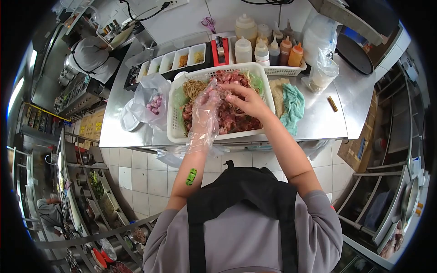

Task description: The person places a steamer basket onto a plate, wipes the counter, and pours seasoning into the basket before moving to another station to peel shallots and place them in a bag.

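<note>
My left hand [209,102] wears a loose clear plastic glove and is raised over a white plastic basket [175,129]. Its fingers are bent together; what they hold, if anything, I cannot make out. My right hand [246,100] is bare and meets the left at the fingertips. Its thumb and fingers are drawn together in a pinch, and anything between them is too small to tell. Below both hands the basket holds reddish shallots with papery skins [234,119] and a bundle of dry brown stalks [193,88], with green netting [256,84] along the sides.
A plastic bag of peeled shallots [154,104] stands left of the basket, beside a white lid [130,119]. Behind are condiment tubs [183,60] and squeeze bottles [243,50]. Cloths [293,104] and a plastic-lined container [323,75] lie right. Another person [93,57] stands far left.
</note>
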Demonstrator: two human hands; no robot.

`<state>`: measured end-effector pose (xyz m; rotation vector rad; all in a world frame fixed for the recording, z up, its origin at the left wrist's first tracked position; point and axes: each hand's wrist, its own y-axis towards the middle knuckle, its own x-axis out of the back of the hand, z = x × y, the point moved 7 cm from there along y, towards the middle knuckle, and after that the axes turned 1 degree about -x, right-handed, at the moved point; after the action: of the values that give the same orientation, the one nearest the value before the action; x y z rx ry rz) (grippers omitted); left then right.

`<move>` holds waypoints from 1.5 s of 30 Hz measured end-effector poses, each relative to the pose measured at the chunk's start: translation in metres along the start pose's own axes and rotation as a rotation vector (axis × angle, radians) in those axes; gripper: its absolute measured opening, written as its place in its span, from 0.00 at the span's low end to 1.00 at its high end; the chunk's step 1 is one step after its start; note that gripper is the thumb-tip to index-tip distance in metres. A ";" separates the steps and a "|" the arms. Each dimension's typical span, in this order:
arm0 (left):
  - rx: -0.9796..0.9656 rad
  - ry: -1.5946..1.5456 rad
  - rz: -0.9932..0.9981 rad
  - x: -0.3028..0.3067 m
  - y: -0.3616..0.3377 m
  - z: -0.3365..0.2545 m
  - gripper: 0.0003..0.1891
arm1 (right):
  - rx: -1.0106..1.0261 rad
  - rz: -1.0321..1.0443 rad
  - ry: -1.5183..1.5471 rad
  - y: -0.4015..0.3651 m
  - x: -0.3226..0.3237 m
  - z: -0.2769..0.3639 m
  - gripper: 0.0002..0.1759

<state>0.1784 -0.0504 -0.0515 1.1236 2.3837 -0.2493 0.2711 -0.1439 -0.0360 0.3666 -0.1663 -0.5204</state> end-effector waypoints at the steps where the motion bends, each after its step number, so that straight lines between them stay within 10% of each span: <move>1: -0.003 0.005 -0.013 0.007 0.003 0.005 0.23 | 0.002 0.003 0.000 0.000 -0.001 0.002 0.17; 45: -0.105 0.309 -0.059 0.030 0.012 -0.001 0.24 | -0.013 -0.043 -0.243 0.005 -0.011 -0.001 0.14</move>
<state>0.1713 -0.0222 -0.0656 1.1103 2.6664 0.0344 0.2640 -0.1340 -0.0362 0.2941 -0.3903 -0.6082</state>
